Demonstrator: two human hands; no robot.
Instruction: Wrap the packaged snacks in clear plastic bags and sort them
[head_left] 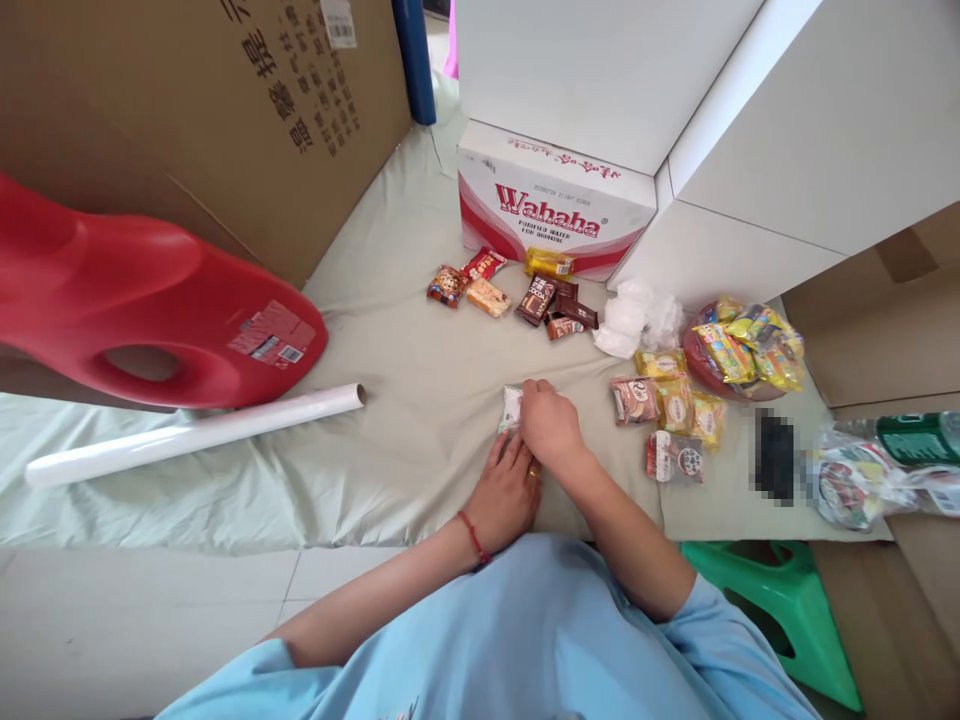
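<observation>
One small packet (511,405) lies on the worktop (405,320), just ahead of the left hand (504,492) and partly beneath the right hand (551,425). The right hand is curled narrow over its right side; the left reaches nearly straight fingers to its near edge. Some fingertips are hidden, so I cannot tell whether either hand pinches it. The step in hand seems to be adjusting this packet; the next move calls for light, steady fingers. Its wrapper looks pale with touches of green.
</observation>
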